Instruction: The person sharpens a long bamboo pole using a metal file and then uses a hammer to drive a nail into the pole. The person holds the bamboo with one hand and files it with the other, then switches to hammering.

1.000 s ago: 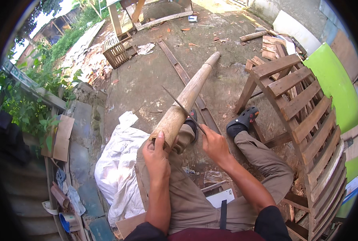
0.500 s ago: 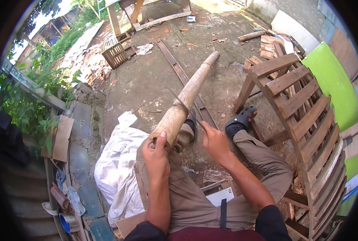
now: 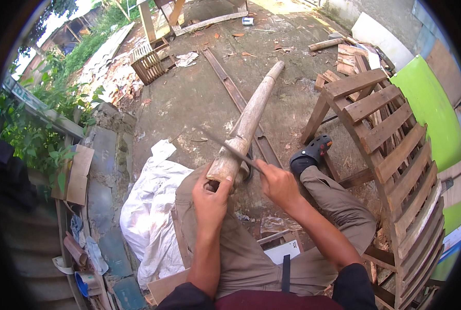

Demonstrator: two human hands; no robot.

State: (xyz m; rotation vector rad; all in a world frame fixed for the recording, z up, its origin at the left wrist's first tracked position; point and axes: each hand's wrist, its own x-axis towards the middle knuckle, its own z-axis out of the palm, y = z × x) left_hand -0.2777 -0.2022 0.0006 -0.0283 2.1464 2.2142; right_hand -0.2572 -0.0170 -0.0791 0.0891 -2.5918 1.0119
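A thick pale bamboo pole slants away from me, its hollow near end by my left thigh and its narrower far end up and to the right. My left hand grips the hollow end, thumb on the outside. In my closed right hand is a long, thin dark tool. It lies crosswise over the pole, just below a raised ring, pointing up and to the left. Whether it is a file or a blade I cannot tell. My fingers hide its handle.
A slatted wooden rack leans at the right beside a green panel. A white sack lies left of my leg, near a low block wall. Beyond the pole are a long channel-shaped strip and a wooden crate.
The dark tool has slid nearer along the pole, from the ring to below it. My left hand has turned the pole's near end slightly and shifted right.
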